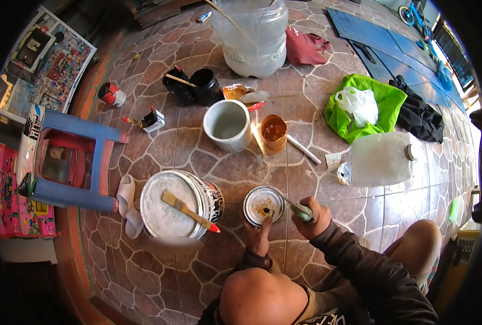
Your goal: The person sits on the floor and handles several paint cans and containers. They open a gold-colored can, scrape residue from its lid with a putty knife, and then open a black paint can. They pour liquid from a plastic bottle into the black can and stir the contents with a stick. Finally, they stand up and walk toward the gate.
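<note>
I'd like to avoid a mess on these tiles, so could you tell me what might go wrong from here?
The right hand levers a tool at the small tin; it could slip toward the left hand steadying it. The stained lid might pop and spatter. The brush resting across the big can could roll off.

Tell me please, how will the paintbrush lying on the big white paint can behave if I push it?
The paintbrush rests loose across the flat lid of the white paint can, so it would probably slide or pivot easily. Its red handle tip overhangs the rim, so it may tip off. It looks stiff and light.
</note>
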